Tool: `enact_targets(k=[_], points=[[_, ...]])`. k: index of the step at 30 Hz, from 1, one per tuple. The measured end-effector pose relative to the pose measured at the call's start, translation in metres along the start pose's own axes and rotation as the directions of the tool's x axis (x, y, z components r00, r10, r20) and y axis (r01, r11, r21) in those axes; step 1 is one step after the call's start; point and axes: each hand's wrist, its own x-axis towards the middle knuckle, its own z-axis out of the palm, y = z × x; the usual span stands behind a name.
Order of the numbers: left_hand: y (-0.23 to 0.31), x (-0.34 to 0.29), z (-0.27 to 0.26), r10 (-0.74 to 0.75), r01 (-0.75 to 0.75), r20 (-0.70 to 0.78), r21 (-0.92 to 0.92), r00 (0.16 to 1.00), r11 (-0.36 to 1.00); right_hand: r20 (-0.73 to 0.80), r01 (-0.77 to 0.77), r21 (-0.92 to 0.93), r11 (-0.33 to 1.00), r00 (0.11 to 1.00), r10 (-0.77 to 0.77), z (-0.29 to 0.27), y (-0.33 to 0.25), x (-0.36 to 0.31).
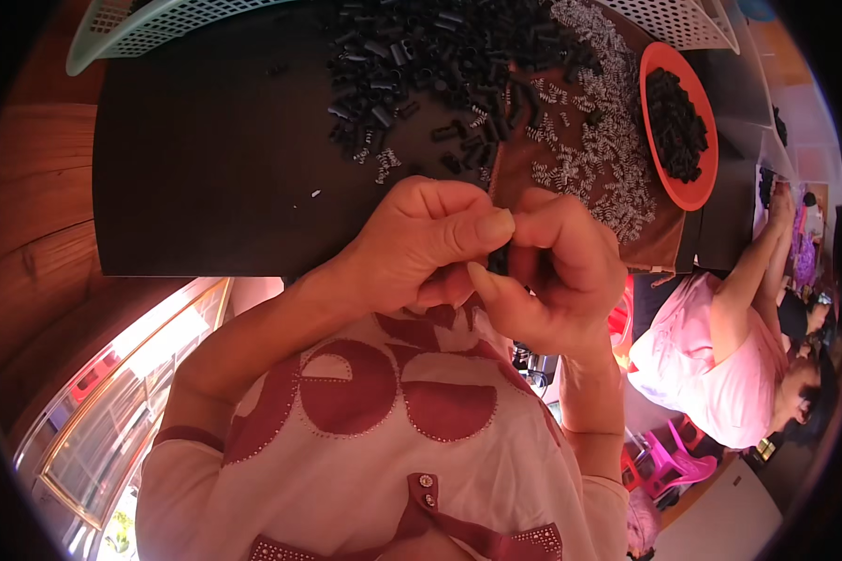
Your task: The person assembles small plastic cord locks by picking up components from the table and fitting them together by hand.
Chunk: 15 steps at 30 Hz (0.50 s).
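Observation:
My left hand (430,238) and my right hand (561,276) meet over the near edge of the dark table, in front of my chest. Both are closed in a pinch, thumbs and fingertips together. Between them shows a bit of a small black plastic part (500,261), mostly covered by the fingers. Beyond the hands lies a large heap of short black plastic tubes (412,56). To its right, small metal coil springs (589,168) are spread over a brown cloth (660,256).
An orange bowl (649,84) of black parts stands at the right. A pale green basket (103,47) is at the far left and a white basket (697,28) at the far right. A person in pink (711,360) sits to the right, near a pink stool (680,458).

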Motion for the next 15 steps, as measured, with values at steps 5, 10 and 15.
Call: enact_targets(k=[5, 10, 15], points=[[0.004, -0.002, 0.006, -0.025, 0.025, 0.003, 0.033, 1.0, 0.999, -0.012, 0.007, 0.04, 0.999, 1.0, -0.007, -0.004, 0.003, -0.004], [0.013, -0.002, 0.015, -0.021, 0.045, -0.095, 0.257, 0.995, 0.965, -0.203, -0.092, -0.106, 0.99, 0.977, 0.068, -0.057, 0.034, -0.005], [0.013, -0.006, 0.017, 0.097, -0.023, -0.208, 0.334, 0.973, 0.942, -0.368, -0.476, -0.434, 0.765, 0.868, 0.332, -0.145, 0.07, 0.016]])
